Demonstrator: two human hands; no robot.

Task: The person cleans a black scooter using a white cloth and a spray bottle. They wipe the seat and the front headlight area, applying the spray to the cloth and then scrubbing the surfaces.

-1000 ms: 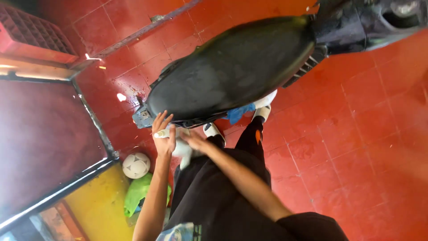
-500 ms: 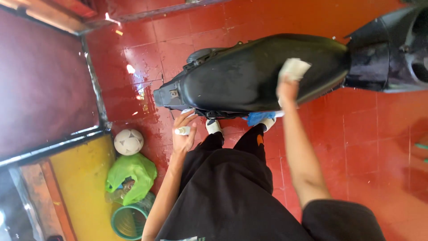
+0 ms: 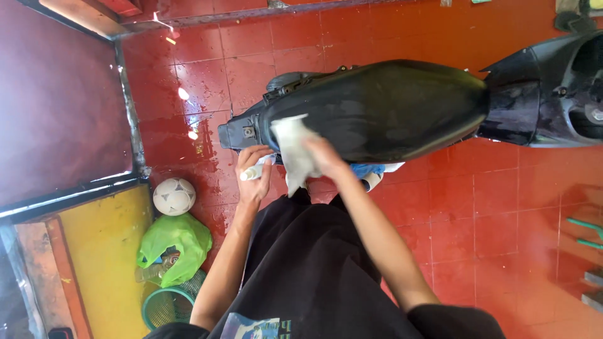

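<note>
Head view, looking straight down.

Item 1: black scooter seat (image 3: 377, 110), long and glossy, lying across the upper middle of the frame; the dark scooter body (image 3: 546, 94) continues to the right.

Item 2: white cloth (image 3: 294, 150), crumpled, pressed on the near left end of the seat and hanging over its edge. The right hand (image 3: 323, 157) lies on it, fingers curled over the cloth and gripping it.

Item 3: small white bottle (image 3: 254, 171) (only partly seen), held in the left hand (image 3: 251, 179), fingers wrapped closed around it, just below the seat's rear end and beside the cloth.

Item 4: red tiled floor (image 3: 490, 220), wet and shiny near the seat's left end.

Item 5: white ball (image 3: 174, 196) on the floor, left of the person's arm.

Item 6: green plastic bag (image 3: 176, 245) just below the ball, resting over a green mesh basket (image 3: 166, 307).

Item 7: yellow panel (image 3: 100, 251) at lower left.

Item 8: black clothing (image 3: 308, 276) of the person, filling the lower middle.
</note>
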